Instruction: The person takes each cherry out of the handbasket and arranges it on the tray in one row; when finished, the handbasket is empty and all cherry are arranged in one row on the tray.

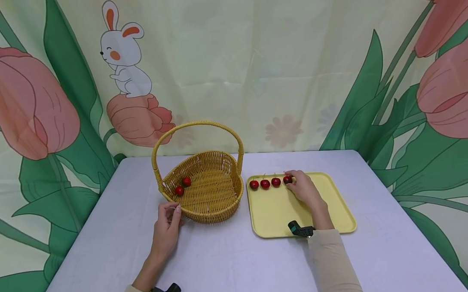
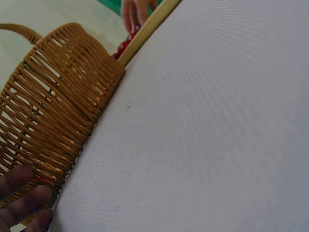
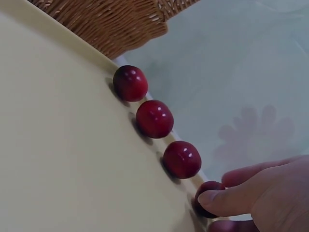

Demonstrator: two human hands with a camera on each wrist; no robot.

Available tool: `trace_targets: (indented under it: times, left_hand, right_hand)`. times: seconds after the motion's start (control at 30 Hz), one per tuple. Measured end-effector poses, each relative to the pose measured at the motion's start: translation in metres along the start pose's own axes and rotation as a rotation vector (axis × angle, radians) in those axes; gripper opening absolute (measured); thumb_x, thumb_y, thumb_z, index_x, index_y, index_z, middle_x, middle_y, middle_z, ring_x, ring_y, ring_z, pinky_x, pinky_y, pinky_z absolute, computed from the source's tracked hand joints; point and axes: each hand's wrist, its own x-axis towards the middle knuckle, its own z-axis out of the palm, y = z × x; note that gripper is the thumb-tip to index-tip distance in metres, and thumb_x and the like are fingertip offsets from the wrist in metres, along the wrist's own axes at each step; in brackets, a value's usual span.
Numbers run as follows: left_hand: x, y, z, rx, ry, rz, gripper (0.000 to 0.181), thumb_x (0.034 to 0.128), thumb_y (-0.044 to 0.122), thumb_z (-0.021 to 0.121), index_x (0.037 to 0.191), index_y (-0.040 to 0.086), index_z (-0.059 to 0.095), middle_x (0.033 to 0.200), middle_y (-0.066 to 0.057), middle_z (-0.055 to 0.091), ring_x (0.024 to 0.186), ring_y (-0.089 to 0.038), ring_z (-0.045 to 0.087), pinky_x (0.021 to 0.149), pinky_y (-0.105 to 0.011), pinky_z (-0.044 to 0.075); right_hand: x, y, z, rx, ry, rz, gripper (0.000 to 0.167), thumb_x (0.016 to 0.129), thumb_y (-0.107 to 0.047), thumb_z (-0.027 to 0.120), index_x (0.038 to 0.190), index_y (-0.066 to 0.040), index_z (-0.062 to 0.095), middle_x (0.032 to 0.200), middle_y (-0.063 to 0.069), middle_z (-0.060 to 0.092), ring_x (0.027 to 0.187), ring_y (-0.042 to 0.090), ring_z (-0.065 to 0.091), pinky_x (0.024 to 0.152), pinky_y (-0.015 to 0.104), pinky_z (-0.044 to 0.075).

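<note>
My right hand pinches a dark red cherry between thumb and fingers at the far edge of the yellow tray. Three more cherries line up to its left: the nearest, a middle one and the leftmost. Left of the tray stands a woven basket with an arched handle. Two cherries, one behind the other, lie inside on its left. At the basket's front left, my left hand rests with relaxed fingers beside the wickerwork; whether they touch it is unclear.
A white cloth covers the table. Behind it hangs a curtain printed with tulips and a rabbit. The basket's right side stands close to the tray's left edge.
</note>
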Motion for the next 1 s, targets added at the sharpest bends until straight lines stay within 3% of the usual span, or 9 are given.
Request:
trace_targets:
  times: [0.5,0.67,1.0]
  left_hand:
    - [-0.001,0.003,0.0,0.013,-0.008,-0.007,0.026,0.1078,0.027,0.046,0.129,0.011,0.044,0.103,-0.011,0.067,0.088,-0.025,0.067,0.074,-0.027,0.058]
    - [-0.001,0.003,0.0,0.015,-0.008,-0.001,0.026,0.1079,0.026,0.045,0.129,0.011,0.044,0.102,-0.011,0.067,0.087,-0.026,0.067,0.073,-0.025,0.057]
    - [-0.001,0.003,0.0,0.019,-0.008,-0.005,0.026,0.1079,0.027,0.045,0.13,0.012,0.044,0.1,-0.014,0.067,0.085,-0.026,0.066,0.072,-0.023,0.055]
  right_hand:
    - [-0.006,-0.013,-0.015,0.044,-0.001,0.033,0.05,0.098,-0.016,0.064,0.144,-0.001,0.049,0.141,0.024,0.049,0.099,0.031,0.062,0.089,0.046,0.052]
    - [-0.006,-0.018,-0.018,0.048,0.024,0.012,0.049,0.099,-0.017,0.063,0.143,0.001,0.05,0.139,0.025,0.05,0.091,0.028,0.062,0.079,0.042,0.053]
    - [-0.009,-0.035,-0.024,0.042,0.072,-0.013,0.05,0.099,-0.026,0.062,0.143,-0.003,0.051,0.139,0.021,0.052,0.103,0.032,0.061,0.078,0.042,0.054]
